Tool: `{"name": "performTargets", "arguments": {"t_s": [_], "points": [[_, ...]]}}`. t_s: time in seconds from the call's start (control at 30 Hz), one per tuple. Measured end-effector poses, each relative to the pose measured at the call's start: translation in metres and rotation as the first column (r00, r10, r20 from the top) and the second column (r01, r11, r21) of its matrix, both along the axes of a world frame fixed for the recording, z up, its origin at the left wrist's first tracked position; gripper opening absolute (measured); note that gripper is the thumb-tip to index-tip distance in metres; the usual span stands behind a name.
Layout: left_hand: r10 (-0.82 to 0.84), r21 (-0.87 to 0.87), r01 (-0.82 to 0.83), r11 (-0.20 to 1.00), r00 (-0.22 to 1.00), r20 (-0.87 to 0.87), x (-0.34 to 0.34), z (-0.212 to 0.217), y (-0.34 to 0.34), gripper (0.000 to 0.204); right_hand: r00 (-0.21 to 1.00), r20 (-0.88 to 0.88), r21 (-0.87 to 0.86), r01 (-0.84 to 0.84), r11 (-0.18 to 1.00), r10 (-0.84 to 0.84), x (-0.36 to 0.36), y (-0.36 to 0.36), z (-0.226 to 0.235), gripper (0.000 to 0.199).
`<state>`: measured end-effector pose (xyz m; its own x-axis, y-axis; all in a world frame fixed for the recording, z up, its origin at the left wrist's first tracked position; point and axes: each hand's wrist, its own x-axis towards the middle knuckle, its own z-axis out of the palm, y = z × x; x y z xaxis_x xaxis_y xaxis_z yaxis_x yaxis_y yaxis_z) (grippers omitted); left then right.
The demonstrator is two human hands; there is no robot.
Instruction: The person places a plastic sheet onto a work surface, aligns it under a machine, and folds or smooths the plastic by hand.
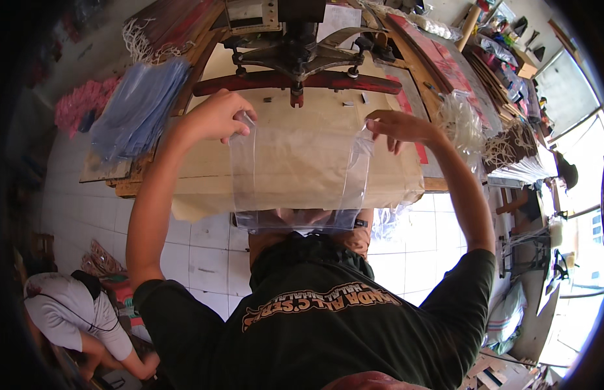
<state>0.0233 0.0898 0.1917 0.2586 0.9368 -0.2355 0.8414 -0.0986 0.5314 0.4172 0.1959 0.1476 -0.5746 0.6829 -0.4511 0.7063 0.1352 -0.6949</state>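
A clear plastic piece (357,169) hangs between my two hands, with folded, thicker side strips and its lower edge drooping past the front of the table. At its upper left corner, my left hand (222,116) pinches the plastic between thumb and fingers. My right hand (401,128) grips the upper right corner, its other fingers curled down. Under the plastic lies a tan sheet (295,153) covering the worktable. Just beyond my hands, a press machine (302,55) holds a long red and dark bar (250,82) above the sheet.
On the left lie a stack of bluish plastic pieces (140,107) and a pink bundle (87,104). Bundled clear plastic (459,123) and a corded stack (520,159) sit at the right. Small metal bits (348,104) rest near the bar. Another person (71,305) bends over at lower left.
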Motion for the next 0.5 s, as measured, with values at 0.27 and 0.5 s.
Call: {"name": "performTargets", "arguments": {"t_s": [0.27,0.5], "points": [[0.063,-0.040,-0.061,0.997,0.997,0.039,-0.004,-0.014,-0.009,0.035,0.991,-0.132,0.085,-0.017,0.996,0.028,-0.024,-0.033,-0.010,0.079],[0.048,-0.025,-0.046,0.999,0.995,0.085,0.002,-0.014,-0.006,0.032,0.989,-0.107,0.409,-0.052,0.911,0.105,-0.017,-0.031,-0.003,0.060]]}}
